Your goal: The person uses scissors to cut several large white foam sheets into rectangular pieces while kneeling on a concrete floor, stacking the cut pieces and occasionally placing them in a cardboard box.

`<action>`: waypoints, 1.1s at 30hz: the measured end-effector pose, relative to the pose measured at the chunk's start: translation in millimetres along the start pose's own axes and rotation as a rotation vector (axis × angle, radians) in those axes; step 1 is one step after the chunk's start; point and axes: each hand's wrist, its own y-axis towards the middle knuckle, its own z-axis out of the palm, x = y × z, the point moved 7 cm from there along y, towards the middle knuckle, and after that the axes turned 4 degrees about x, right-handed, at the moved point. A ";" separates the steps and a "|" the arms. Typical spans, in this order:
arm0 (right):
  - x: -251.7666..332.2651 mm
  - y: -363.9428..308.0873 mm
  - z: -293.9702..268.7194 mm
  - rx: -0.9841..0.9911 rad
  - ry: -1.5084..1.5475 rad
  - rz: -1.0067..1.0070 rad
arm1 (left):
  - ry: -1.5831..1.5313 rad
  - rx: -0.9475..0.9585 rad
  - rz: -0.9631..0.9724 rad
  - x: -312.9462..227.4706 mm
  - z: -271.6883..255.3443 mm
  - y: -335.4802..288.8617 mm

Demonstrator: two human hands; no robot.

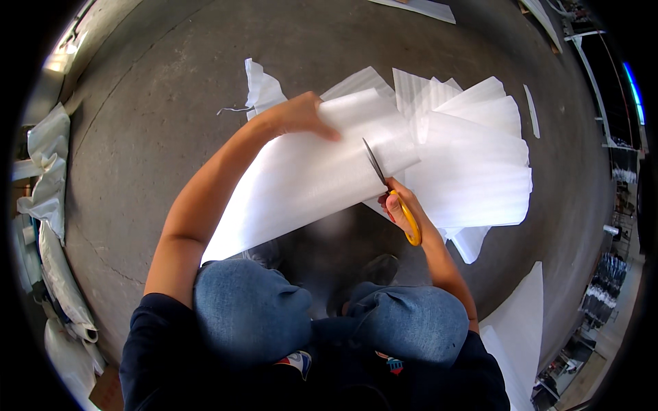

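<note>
Concrete floor lies beneath the white sheet raised between left knee and fanned pile, probably light, floppy and slick, best pinched by its far edge, where the left hand seems clamped, the right hand gripping scissors.

Head view: wide fisheye, worn up top, facing down
Knees: closest, lower edge
Floor: farther, seen from above
Right rim: bent, dim, hard to read
</note>
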 end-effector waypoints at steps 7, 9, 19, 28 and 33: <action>9.8 0.5 -10.5 -0.158 -0.163 -0.093 | -0.019 0.000 -0.009 -12.6 17.4 -6.5; 14.1 1.1 -9.9 -0.183 -0.133 -0.098 | -0.039 -0.015 -0.027 -12.7 17.6 -8.5; 16.0 -1.6 -0.9 -0.281 0.012 -0.115 | -0.183 0.083 -0.051 10.1 23.3 3.5; 12.6 4.2 1.1 -0.230 0.063 -0.063 | -0.024 0.074 -0.122 9.5 34.5 0.4; 19.0 3.8 1.5 -0.314 0.050 -0.034 | -0.071 0.029 -0.110 22.5 27.3 2.8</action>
